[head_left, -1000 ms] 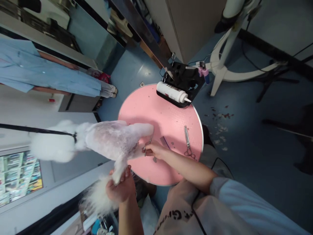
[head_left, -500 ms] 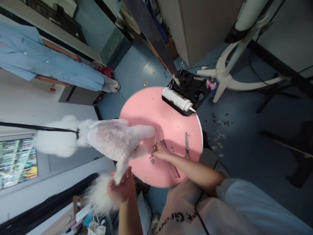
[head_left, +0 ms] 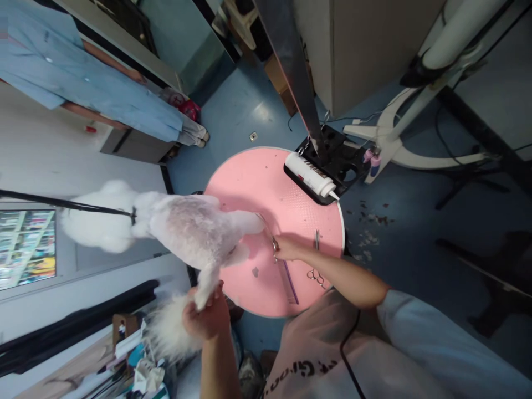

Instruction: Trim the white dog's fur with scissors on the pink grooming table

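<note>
A small white dog (head_left: 187,227) with a close-clipped body stands on the round pink table (head_left: 253,183), held by a black leash at its neck. My left hand (head_left: 205,318) is closed round the dog's raised hind leg near the fluffy paw. My right hand (head_left: 286,247) is closed on a pair of scissors (head_left: 270,233) whose blades point toward the dog's rump. A purple comb (head_left: 288,281) lies on the table just below that hand. A second pair of scissors (head_left: 316,260) lies to its right.
A black tray (head_left: 336,160) with a white bottle (head_left: 311,174) sits at the table's far edge. A grey post rises behind it. Fur clippings dot the blue floor on the right. A person in blue stands at upper left. Clutter lies at lower left.
My right hand with the scissors has drawn back to the right, away from the dog's hind leg toward the table's middle. My left hand keeps its hold on the leg.
</note>
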### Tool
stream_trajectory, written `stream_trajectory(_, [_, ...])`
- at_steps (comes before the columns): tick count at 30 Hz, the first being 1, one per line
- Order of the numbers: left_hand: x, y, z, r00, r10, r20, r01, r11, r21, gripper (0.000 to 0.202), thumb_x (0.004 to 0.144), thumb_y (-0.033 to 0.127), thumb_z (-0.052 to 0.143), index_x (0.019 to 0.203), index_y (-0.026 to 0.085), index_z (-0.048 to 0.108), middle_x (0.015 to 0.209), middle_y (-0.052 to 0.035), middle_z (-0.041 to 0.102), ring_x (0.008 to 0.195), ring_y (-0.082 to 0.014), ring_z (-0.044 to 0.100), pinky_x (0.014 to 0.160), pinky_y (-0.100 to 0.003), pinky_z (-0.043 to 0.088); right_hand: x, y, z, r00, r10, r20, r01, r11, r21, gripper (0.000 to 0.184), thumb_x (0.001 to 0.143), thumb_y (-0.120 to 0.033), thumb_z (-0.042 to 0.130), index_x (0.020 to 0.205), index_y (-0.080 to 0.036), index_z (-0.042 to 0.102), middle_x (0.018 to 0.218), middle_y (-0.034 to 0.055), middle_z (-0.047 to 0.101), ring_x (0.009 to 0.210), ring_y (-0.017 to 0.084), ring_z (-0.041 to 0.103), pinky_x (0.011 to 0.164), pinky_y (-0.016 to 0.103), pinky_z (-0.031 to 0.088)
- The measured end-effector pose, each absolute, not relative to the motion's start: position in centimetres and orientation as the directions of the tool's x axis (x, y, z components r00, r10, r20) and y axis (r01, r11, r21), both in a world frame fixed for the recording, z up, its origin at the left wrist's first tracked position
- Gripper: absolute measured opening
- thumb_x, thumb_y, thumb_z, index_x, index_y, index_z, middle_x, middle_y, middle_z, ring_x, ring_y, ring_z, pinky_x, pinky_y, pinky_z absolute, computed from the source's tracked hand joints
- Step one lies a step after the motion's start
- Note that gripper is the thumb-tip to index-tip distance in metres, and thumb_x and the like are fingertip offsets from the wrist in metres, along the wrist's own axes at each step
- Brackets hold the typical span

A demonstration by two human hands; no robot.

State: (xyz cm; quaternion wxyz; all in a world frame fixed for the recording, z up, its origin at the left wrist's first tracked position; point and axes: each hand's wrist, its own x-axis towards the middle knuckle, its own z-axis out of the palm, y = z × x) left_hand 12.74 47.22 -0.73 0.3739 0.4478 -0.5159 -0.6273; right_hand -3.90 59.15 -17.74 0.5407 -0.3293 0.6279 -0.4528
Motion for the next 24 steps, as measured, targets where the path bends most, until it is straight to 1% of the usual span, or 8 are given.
stream_trajectory(2, [12.8,47.4,-0.8,-0.283,-0.938,-0.199,0.068,-0.226,0.972,0.030,0.058,0.039,0.052,0.066,0.016,0.034,0.042,0.0043,0.023,0.042,-0.0101,0.036,0.057,-0.028,0.043,-3.8,59.2,-18.0,-0.204,-0.902,-0.381,0.078,0.373,-0.925,0.025,0.064,-0.007,0.059,0.086,-0.018,0.057,0.074,0.0010,0.066,0.061,0.014,0.057,0.048,0.020,0.030])
stream_trajectory(5, [12.9,47.6,-0.8,-0.260,-0.943,-0.206,0.079,-0.234,0.969,0.028,0.059,0.038,0.049,0.067,0.016,0.034,0.042,0.0045,0.025,0.043,-0.0105,0.039,0.059,-0.030,0.045,-3.7,59.2,-18.5,-0.172,-0.903,-0.393,0.099,0.381,-0.919,0.016,0.067,-0.015,0.061,0.082,-0.018,0.056,0.069,0.0004,0.064,0.057,0.014,0.056,0.046,0.020,0.030])
stream_trajectory(7, [12.9,47.7,-0.9,-0.224,-0.951,-0.214,0.081,-0.237,0.968,0.026,0.058,0.037,0.048,0.068,0.017,0.035,0.042,0.0047,0.025,0.043,-0.0099,0.037,0.058,-0.029,0.044,-3.8,59.1,-18.7,-0.149,-0.890,-0.430,0.082,0.422,-0.903,0.016,0.066,-0.020,0.064,0.080,-0.017,0.056,0.067,0.0000,0.063,0.055,0.013,0.055,0.045,0.020,0.029])
stream_trajectory(10, [12.9,47.8,-0.9,-0.235,-0.948,-0.215,0.086,-0.241,0.967,0.027,0.057,0.037,0.049,0.068,0.017,0.035,0.042,0.0047,0.025,0.043,-0.0096,0.037,0.057,-0.028,0.044,-4.0,58.8,-18.9,-0.137,-0.869,-0.475,0.052,0.472,-0.880,0.018,0.064,-0.018,0.065,0.080,-0.016,0.057,0.069,0.0000,0.063,0.058,0.013,0.055,0.047,0.019,0.030])
stream_trajectory(14, [12.5,48.2,-0.7,-0.220,-0.947,-0.235,0.092,-0.260,0.961,0.032,0.055,0.036,0.051,0.062,0.014,0.029,0.042,0.0039,0.026,0.043,-0.0091,0.038,0.058,-0.029,0.046,-4.6,58.7,-18.3,-0.116,-0.871,-0.477,0.081,0.470,-0.879,0.015,0.066,-0.017,0.065,0.079,-0.015,0.058,0.070,-0.0001,0.062,0.062,0.013,0.055,0.050,0.019,0.030])
stream_trajectory(17, [12.0,48.6,-0.6,-0.179,-0.949,-0.258,0.117,-0.280,0.953,0.028,0.054,0.034,0.051,0.062,0.015,0.032,0.042,0.0047,0.028,0.043,-0.0075,0.036,0.058,-0.028,0.047,-4.7,59.0,-17.1,-0.137,-0.862,-0.489,0.058,0.485,-0.872,0.015,0.067,-0.013,0.061,0.081,-0.015,0.055,0.071,0.0001,0.061,0.063,0.012,0.055,0.051,0.020,0.031])
stream_trajectory(20, [11.8,48.8,-0.7,-0.155,-0.950,-0.271,0.129,-0.291,0.948,0.024,0.055,0.034,0.051,0.065,0.016,0.038,0.042,0.0057,0.030,0.043,-0.0067,0.035,0.058,-0.028,0.047,-4.1,59.1,-15.1,-0.227,-0.901,-0.371,0.009,0.379,-0.925,0.018,0.071,-0.017,0.060,0.088,-0.016,0.053,0.076,0.0011,0.061,0.064,0.013,0.054,0.053,0.021,0.032])
stream_trajectory(24, [11.8,49.0,-1.1,-0.200,-0.949,-0.244,0.120,-0.271,0.955,0.026,0.056,0.034,0.052,0.063,0.015,0.035,0.041,0.0054,0.032,0.043,-0.0076,0.039,0.060,-0.029,0.048,-2.8,58.3,-12.6,-0.323,-0.920,-0.221,-0.127,0.274,-0.953,0.018,0.076,-0.013,0.054,0.093,-0.017,0.051,0.080,0.0034,0.062,0.069,0.015,0.056,0.059,0.023,0.034])
